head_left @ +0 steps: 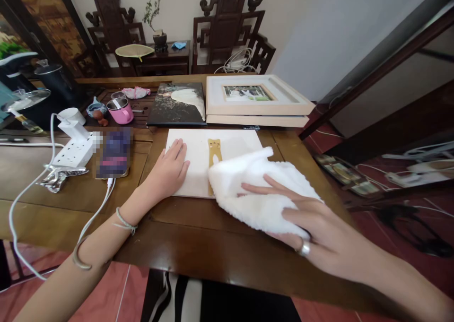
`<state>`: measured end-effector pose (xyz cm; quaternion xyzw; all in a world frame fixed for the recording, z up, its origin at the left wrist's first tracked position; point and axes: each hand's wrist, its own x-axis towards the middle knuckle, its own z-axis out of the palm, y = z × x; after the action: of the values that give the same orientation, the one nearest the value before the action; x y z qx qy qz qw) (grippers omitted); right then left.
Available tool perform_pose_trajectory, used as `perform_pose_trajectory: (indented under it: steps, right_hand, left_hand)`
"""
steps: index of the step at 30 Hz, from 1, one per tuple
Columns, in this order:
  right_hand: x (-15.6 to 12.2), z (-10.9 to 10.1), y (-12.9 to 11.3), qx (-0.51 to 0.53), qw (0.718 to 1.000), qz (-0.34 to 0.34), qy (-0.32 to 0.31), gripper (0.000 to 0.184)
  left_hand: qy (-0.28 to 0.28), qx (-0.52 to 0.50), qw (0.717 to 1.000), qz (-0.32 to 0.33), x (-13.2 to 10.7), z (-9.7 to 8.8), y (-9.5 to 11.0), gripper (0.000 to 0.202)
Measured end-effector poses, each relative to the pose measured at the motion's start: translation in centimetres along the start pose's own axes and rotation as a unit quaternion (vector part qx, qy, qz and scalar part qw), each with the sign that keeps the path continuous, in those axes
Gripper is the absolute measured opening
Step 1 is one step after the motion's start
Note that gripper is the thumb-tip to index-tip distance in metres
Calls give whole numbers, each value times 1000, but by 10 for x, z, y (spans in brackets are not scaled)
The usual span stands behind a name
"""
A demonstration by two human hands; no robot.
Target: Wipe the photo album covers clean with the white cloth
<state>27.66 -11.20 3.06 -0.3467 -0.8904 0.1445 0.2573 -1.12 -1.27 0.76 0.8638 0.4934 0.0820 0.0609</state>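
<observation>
A flat white panel (191,162) lies on the wooden table, with a gold-coloured strip (213,147) running down its middle. The strip has small holes near its far end. My left hand (172,167) rests flat on the panel's left part, its fingers stretched out and holding nothing. A fluffy white cloth (244,180) is in my right hand (301,213), whose fingers press into it. This cloth covers the panel's near right part and the lower part of the strip, and spreads past the panel onto the table.
Behind the panel lie a dark picture panel (177,104) and stacked pale picture frames (257,111). On the left are a pink mug (120,111), a white power strip (76,149), a phone (113,152) and trailing cables. The table's right edge (328,185) drops to the red floor.
</observation>
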Motion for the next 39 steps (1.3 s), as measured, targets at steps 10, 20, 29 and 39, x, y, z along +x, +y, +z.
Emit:
perform_pose_trajectory:
  steps: [10, 20, 29, 39]
  right_hand:
    - [40, 5, 53, -9, 991, 133, -2, 39]
    - [83, 24, 56, -66, 982, 158, 83, 34]
    - [6, 21, -9, -15, 999, -31, 25, 17]
    - [37, 19, 30, -25, 999, -13, 40, 20]
  left_hand:
    - [-9, 3, 1000, -5, 2, 1, 2, 55]
    - [2, -5, 1000, 5, 3, 5, -5, 54]
    - [-7, -3, 1000, -4, 1, 1, 1, 54]
    - [0, -6, 1000, -6, 4, 3, 2, 54]
